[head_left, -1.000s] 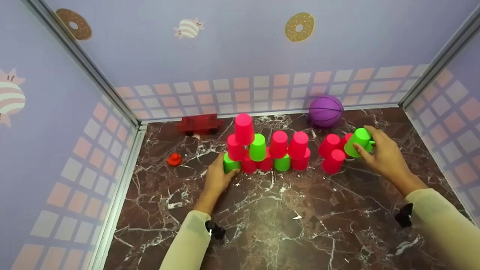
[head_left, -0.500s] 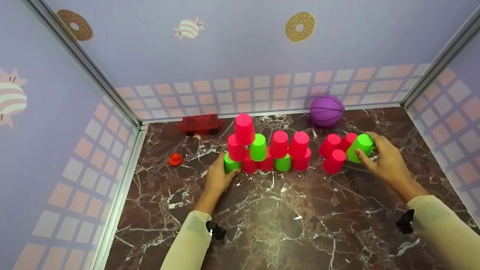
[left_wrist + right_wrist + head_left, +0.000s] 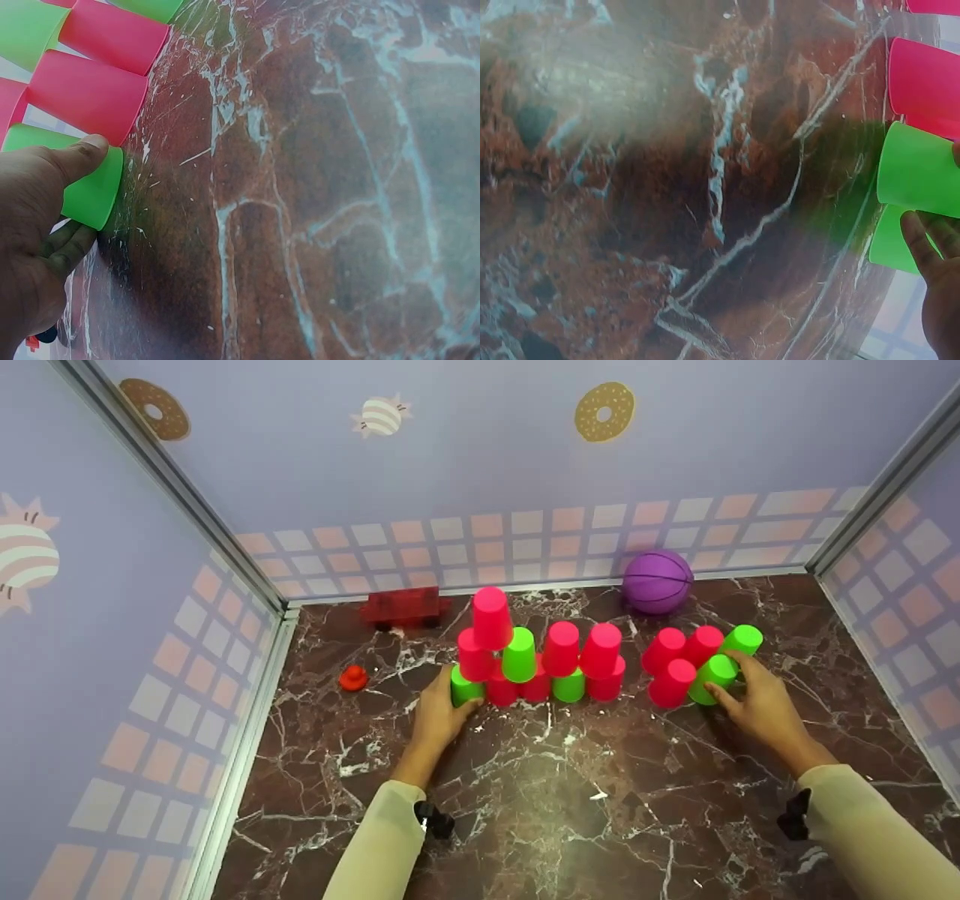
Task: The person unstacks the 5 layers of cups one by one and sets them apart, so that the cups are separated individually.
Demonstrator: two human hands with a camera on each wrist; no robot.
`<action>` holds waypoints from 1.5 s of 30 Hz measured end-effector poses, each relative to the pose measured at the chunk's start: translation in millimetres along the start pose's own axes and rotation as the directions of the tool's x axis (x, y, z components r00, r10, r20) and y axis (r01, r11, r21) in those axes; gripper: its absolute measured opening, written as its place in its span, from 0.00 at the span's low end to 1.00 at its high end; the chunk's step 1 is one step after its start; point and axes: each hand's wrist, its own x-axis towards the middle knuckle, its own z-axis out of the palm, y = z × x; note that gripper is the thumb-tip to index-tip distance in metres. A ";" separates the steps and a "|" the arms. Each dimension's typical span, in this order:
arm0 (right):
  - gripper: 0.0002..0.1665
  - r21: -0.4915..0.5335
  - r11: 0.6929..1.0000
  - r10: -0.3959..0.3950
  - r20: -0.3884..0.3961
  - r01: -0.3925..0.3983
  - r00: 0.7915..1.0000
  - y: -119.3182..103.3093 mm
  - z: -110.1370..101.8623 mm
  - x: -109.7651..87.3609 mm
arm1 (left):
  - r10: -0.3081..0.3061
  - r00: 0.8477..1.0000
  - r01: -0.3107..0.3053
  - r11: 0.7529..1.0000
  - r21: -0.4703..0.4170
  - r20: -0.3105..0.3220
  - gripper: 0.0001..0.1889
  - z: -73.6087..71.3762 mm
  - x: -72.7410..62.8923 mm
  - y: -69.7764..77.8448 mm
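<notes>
Pink and green plastic cups, all upside down, are stacked in a stepped wall on the dark marbled table. One pink cup [image 3: 491, 619] tops it at the left end. My left hand [image 3: 435, 716] grips the green cup [image 3: 466, 688] at the left end of the bottom row, thumb across its front in the left wrist view. To the right stands a loose group of pink cups [image 3: 672, 684]. Beside them my right hand [image 3: 769, 709] holds a green cup [image 3: 712, 679] between thumb and fingers, low at the table. Another green cup [image 3: 745, 639] stands just behind it.
A purple ball [image 3: 658, 582] sits by the back wall. A red toy vehicle [image 3: 405, 607] is at the back left, with a small orange-red toy [image 3: 353, 678] nearer the left hand. Patterned panels [image 3: 465, 465] enclose the table on the back and sides.
My right hand has brought its green cup down and toward me, and the green cup behind now shows separately. The left hand keeps its grip on the end cup.
</notes>
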 end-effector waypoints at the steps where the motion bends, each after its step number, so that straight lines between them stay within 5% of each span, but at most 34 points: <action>1: 0.39 -0.002 1.000 -0.006 0.003 0.006 1.000 0.1 0.9 0.2 | -0.004 1.000 0.004 1.000 0.002 0.002 0.34 0.1 0.1 0.0; 17: 0.45 -0.005 1.000 0.023 0.077 -0.023 0.997 -5.8 -3.4 3.4 | -0.016 1.000 0.016 1.000 -0.014 0.008 0.34 -1.4 2.4 0.5; 24: 0.45 -0.029 0.999 -0.019 0.025 0.020 1.000 -16.9 -13.7 10.9 | -0.009 1.000 0.009 1.000 -0.019 -0.005 0.36 1.7 3.5 -5.9; 26: 0.44 -0.049 0.998 -0.045 -0.002 0.045 0.999 -24.9 -16.6 14.7 | -0.008 1.000 0.007 1.000 -0.029 -0.008 0.35 -3.0 1.6 0.3; 33: 0.42 -0.075 0.989 -0.133 -0.040 0.130 0.990 -61.6 -24.4 41.1 | 0.065 0.995 -0.068 0.997 -0.042 -0.073 0.34 12.7 4.1 -23.5; 38: 0.40 -0.061 0.981 -0.186 -0.023 0.184 0.982 -94.4 -27.9 68.2 | 0.052 0.997 -0.053 0.998 -0.022 -0.057 0.33 13.1 3.6 -22.7; 41: 0.40 -0.049 0.977 -0.208 -0.012 0.207 0.978 -116.3 -27.2 84.8 | 0.022 1.000 -0.022 0.999 -0.046 -0.021 0.33 2.5 0.2 -7.9; 45: 0.40 -0.024 0.972 -0.232 0.021 0.233 0.972 -146.1 -22.7 103.5 | 0.000 1.000 0.000 0.999 -0.053 -0.014 0.33 6.6 0.0 -12.5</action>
